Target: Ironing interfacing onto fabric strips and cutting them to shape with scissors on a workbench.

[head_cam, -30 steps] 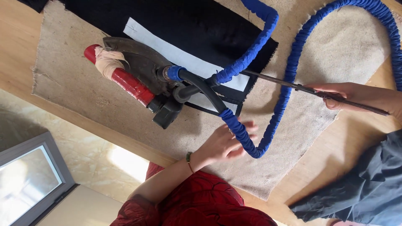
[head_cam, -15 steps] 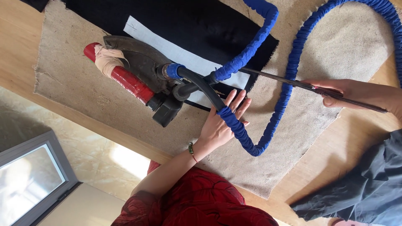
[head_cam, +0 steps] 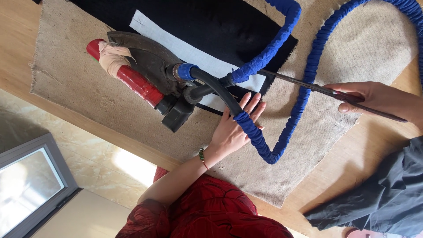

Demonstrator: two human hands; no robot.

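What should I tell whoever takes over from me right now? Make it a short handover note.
Left hand: open, fingers spread flat against the blue hose near where it meets the iron's black pipe.
Right hand: shut on a long dark rod whose tip points toward the hose joint.
Things: the iron with its red handle lies on a white strip over black fabric, all on a burlap mat on the wooden table.
Done: iron set down, hose looped across the mat.
Left: hose and rod are both in hand, not set down.
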